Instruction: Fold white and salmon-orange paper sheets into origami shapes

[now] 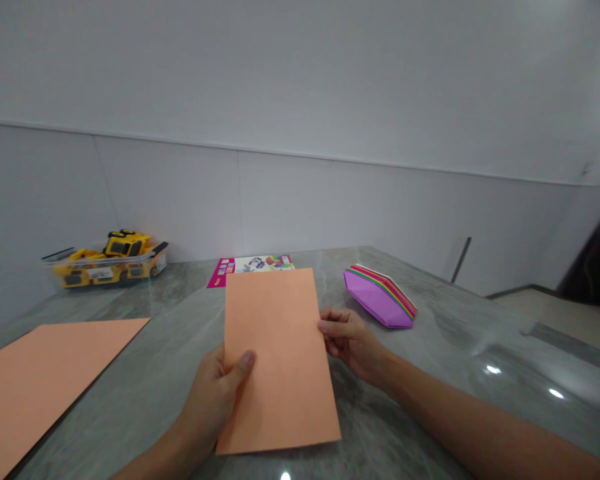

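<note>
An orange sheet of paper [280, 373] is held up in front of me, over the grey marbled table. My left hand [217, 387] grips its left edge, thumb across the front face and the other fingers hidden behind. At the right edge, my right hand [347, 337] pinches the sheet between thumb and curled fingers. Whether the sheet is single or folded double, I cannot tell. Beyond my right hand lies a purple folded-paper piece [377, 300] with rainbow-striped layers along its upper side.
Larger orange paper [55, 373] lies on the table [180, 353] at the left. A clear plastic box [110, 270] with yellow toy trucks [125, 245] stands at the back left, near the white wall. A printed pink-and-white sheet [250, 264] lies behind the held paper.
</note>
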`<state>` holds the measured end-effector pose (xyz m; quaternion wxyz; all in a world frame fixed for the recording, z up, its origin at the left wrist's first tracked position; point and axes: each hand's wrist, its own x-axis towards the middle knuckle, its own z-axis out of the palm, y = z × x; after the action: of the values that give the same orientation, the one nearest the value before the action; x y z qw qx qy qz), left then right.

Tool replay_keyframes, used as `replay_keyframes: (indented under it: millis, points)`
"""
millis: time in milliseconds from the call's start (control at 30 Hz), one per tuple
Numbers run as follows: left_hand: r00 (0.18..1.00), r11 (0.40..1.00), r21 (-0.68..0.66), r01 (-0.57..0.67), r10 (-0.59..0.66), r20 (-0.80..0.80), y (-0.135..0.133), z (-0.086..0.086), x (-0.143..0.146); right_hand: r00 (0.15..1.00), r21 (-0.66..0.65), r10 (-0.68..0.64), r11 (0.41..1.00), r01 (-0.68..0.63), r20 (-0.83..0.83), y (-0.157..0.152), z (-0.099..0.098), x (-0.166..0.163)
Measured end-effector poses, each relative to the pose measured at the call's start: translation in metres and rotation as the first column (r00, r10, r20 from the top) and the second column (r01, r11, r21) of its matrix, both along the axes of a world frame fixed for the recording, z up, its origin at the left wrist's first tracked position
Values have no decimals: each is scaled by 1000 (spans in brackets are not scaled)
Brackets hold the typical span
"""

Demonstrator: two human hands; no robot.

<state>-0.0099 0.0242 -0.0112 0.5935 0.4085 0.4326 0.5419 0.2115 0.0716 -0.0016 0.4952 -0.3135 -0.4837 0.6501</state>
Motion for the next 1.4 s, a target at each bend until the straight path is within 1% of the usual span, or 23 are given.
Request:
replay_keyframes:
  millis: [100,167,367,433,567,633,700,767,833,1000,1067,1133,1300,1400]
  points:
    - [1000,1000,8,12,-12,-18,1,-1,-1,998,-12,-56,998,56,22,1,0,-1]
    - [1000,1000,4,19,-19,-21,1,-1,-1,997,-13,-70,997,70,21,0,1,0]
    - [1000,1000,-11,23,-23,-1,-3,-1,1,999,5,-26,1000,26,-19,-2,5,1]
    - [999,999,-21,41,-41,4,-3,-2,0,999,6,-45,999,45,-22,-2,4,1]
    - [992,992,-31,120,-119,39,-2,0,0,994,22,-107,994,107,9,1,1,3]
    - [994,994,-33,100,-99,51,-1,3,0,994,42,-99,994,97,55,3,-1,3]
    - [997,998,-38,49,-47,63,0,5,-1,992,53,-71,996,65,106,3,-2,3]
    - [996,999,-48,25,-20,87,2,5,-1,989,54,-34,998,27,141,2,-4,1]
    - [993,998,-56,34,-28,112,3,4,-2,991,54,0,998,-8,136,0,-5,0]
    - [991,998,-40,53,-47,126,4,1,-3,995,23,87,996,-88,41,-2,-4,1]
    - [992,999,-35,40,-35,119,4,1,-3,993,37,109,993,-111,48,-2,-4,2]
    - [994,999,-27,30,-27,108,4,0,-3,992,60,100,993,-104,79,-1,-4,3]
    - [993,999,-5,46,-46,105,3,1,-2,996,74,8,997,-15,93,1,-4,4]
    - [992,998,-7,61,-60,111,3,2,-1,998,52,36,998,-38,54,0,-2,5]
